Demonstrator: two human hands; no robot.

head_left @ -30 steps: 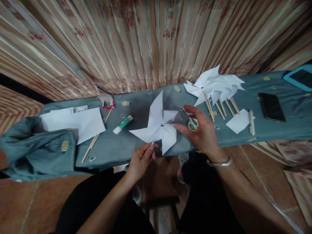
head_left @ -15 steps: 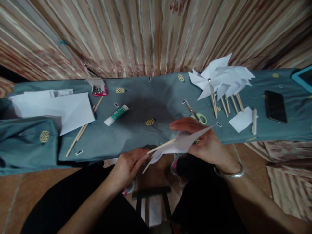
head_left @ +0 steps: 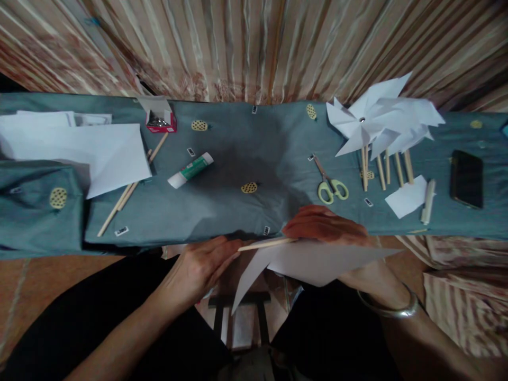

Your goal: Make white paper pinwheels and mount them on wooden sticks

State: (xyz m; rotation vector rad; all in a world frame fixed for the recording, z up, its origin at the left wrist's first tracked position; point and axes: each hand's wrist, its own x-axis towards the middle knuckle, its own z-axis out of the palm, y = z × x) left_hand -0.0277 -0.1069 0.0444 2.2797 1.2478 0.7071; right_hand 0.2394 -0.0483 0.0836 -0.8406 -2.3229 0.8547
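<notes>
A white paper pinwheel (head_left: pixel 313 260) on a thin wooden stick (head_left: pixel 266 244) lies tipped flat over my lap, just in front of the table's near edge. My left hand (head_left: pixel 202 264) pinches the free end of the stick. My right hand (head_left: pixel 326 226) rests with curled fingers on top of the paper vanes, gripping them where the stick meets them. Part of my right hand is hidden under the paper.
On the teal cloth-covered table (head_left: pixel 238 159): green-handled scissors (head_left: pixel 328 182), a glue stick (head_left: pixel 190 170), white paper sheets (head_left: pixel 99 153), loose sticks (head_left: pixel 127 193), a small red box (head_left: pixel 161 123), several finished pinwheels (head_left: pixel 377 121), a paper scrap (head_left: pixel 407 197), a black phone (head_left: pixel 466 178). Striped curtain behind.
The pinwheel was lifted off the table and tipped flat toward my lap, with both hands staying on it. The camera tilted down and the view shifted.
</notes>
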